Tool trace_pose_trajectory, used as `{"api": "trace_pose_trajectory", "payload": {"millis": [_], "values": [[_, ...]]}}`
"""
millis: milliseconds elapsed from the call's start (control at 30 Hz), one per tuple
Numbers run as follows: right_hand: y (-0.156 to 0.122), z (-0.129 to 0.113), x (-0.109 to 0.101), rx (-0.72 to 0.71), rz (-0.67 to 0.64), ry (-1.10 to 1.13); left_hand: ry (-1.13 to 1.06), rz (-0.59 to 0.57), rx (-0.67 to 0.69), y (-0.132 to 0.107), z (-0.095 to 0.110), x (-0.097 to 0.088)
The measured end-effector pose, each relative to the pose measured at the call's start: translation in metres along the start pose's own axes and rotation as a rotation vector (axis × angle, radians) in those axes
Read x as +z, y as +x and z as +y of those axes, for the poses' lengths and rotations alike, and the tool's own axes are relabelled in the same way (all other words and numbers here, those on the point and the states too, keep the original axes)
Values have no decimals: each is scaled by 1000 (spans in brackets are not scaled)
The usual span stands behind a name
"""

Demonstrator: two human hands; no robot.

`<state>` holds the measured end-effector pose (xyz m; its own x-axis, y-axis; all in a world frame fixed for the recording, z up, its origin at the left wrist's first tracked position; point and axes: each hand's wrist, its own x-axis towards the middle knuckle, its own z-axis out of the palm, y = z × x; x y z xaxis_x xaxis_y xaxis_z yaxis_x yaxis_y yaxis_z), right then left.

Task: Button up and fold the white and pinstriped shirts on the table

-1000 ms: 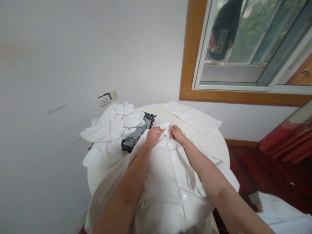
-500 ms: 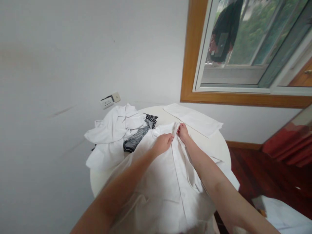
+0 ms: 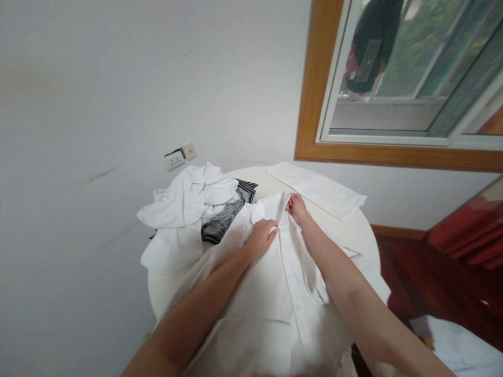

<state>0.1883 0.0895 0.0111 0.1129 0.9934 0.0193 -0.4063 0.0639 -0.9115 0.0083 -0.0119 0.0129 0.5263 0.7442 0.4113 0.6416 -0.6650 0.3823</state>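
Note:
A white button-up shirt [image 3: 275, 293] lies spread on a round white table [image 3: 353, 230], collar end away from me. My left hand [image 3: 262, 238] rests on the shirt just left of the button placket, fingers curled and pinching the cloth. My right hand [image 3: 297, 207] is farther up at the collar, fingers closed on the fabric edge. Both forearms stretch over the shirt's front.
A heap of white clothes [image 3: 184, 214] with a dark striped garment [image 3: 226, 217] lies at the table's left. A folded white cloth [image 3: 318, 188] sits at the far side. A wall socket [image 3: 178, 156], a wood-framed window [image 3: 393, 78] and dark red floor [image 3: 424, 277] surround the table.
My left hand slid down the placket toward me while my right hand moved up to the collar. The view drifted slightly.

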Motion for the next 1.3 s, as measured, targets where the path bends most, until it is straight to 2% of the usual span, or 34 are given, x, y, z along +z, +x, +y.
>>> {"api": "trace_pose_trajectory", "payload": {"millis": [167,433,733,900,1000,1300], "values": [[-7,-5,-2,11,-82,31,136,-64,-8,1,3,-1],[-13,-11,-4,67,-232,66,171,-61,-10,0,4,-1],[-19,-15,-3,102,-173,82,219,-62,8,-1,10,-5],[-19,-17,-10,48,-108,150,106,-3,-51,-3,6,-5],[-18,-17,-11,22,-66,129,65,-29,-9,-3,1,-5],[-20,-18,-10,59,-123,140,77,-18,-24,-3,3,-4]]}}
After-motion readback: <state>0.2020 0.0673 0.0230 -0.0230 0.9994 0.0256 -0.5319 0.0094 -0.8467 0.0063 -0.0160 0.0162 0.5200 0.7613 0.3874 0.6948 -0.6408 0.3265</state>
